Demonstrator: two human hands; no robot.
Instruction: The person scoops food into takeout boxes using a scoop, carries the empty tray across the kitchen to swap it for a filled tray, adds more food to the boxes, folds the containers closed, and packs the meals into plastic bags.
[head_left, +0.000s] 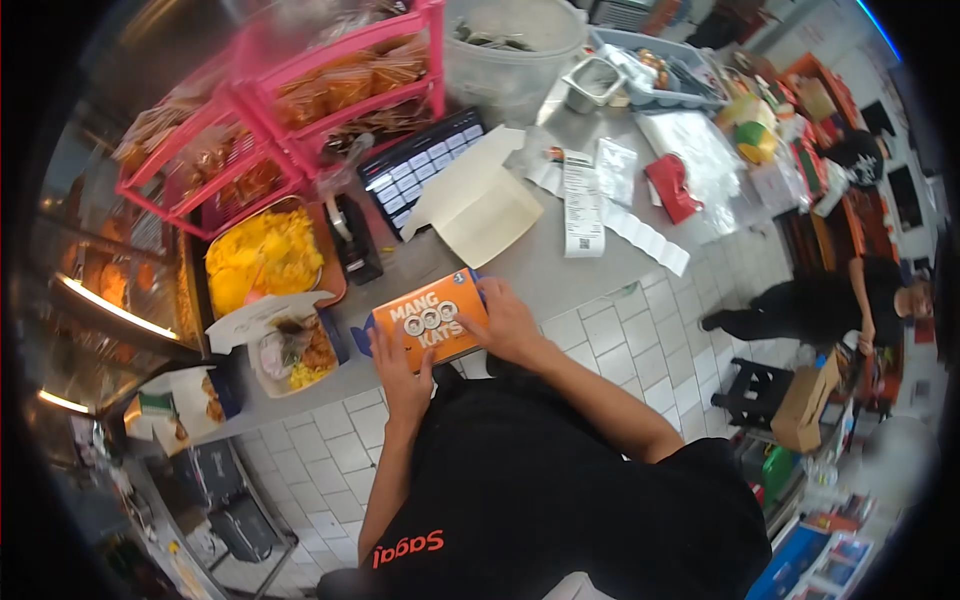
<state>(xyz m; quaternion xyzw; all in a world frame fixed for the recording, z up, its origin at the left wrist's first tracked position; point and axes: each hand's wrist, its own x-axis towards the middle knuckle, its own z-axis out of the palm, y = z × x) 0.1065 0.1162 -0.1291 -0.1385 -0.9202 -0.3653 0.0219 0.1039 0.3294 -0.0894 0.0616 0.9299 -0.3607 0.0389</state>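
Observation:
An orange takeaway box (428, 318) with "MANG KATS" printed on its lid is closed, at the counter's near edge. My left hand (402, 372) grips its near left side, thumb along the front edge. My right hand (508, 318) holds the right side, its fingers around the corner and thumb on the lid. To the left stands an open box of food (292, 362) with yellow rice and a wrapped item. Behind it is a tray of yellow food (264, 262). An open, pale box (488, 212) sits just beyond my right hand.
Pink baskets (345, 68) hold bagged sauces at the back left. A tablet-like screen (420, 168), a long printed receipt (583, 205) and plastic bags (690, 160) lie on the counter (560, 290). Another open box (175, 400) stands far left. A person (800, 310) is at the right.

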